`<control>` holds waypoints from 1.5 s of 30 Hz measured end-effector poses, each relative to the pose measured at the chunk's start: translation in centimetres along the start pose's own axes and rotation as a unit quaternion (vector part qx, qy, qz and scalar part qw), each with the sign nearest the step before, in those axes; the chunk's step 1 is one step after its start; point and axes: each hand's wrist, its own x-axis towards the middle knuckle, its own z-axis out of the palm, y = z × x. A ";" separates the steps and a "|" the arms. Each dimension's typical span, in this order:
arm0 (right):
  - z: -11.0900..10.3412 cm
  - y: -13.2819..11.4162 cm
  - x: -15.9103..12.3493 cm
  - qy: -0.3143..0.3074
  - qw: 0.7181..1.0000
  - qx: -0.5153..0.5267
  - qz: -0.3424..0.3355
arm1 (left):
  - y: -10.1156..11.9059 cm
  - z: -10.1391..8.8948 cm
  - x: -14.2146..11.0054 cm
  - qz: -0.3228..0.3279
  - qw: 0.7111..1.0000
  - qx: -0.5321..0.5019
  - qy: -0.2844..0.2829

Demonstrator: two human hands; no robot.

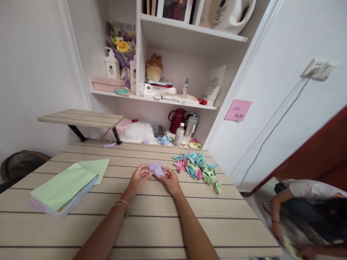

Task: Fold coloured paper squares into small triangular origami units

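A small folded piece of purple paper [156, 169] is held up just above the slatted table between both hands. My left hand [140, 177] pinches its left side, fingers curled in. On its right, my right hand [170, 179] grips the lower edge between thumb and fingers. Right of my hands lies a loose group of folded paper pieces [193, 164] in blue, pink and green. Farther left is a stack of coloured paper [65, 186] with a green sheet on top, and another green sheet sticks out behind it.
A small raised shelf [81, 118] on black legs stands at the table's back left. Along the back are a clear bottle [179, 134], a dark red jug [177, 121] and a plastic bag [139, 130]. Another person [306, 209] crouches on the floor at the right, handling paper.
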 end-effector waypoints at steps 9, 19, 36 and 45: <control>0.0 -0.6 -0.1 0.000 0.998 -0.063 -0.025 | -0.1 0.1 -0.1 -0.028 0.998 0.046 -0.016; 0.4 -0.1 -0.3 -0.009 1.000 0.000 0.010 | -0.4 0.2 0.1 0.007 0.999 -0.033 0.025; 0.8 -0.3 -0.2 -0.068 0.997 0.029 0.038 | 0.5 0.1 0.1 -0.074 0.997 0.011 -0.003; -0.4 -0.1 0.1 0.036 0.997 -0.074 -0.002 | 0.6 0.1 0.1 -0.056 0.992 -0.092 0.066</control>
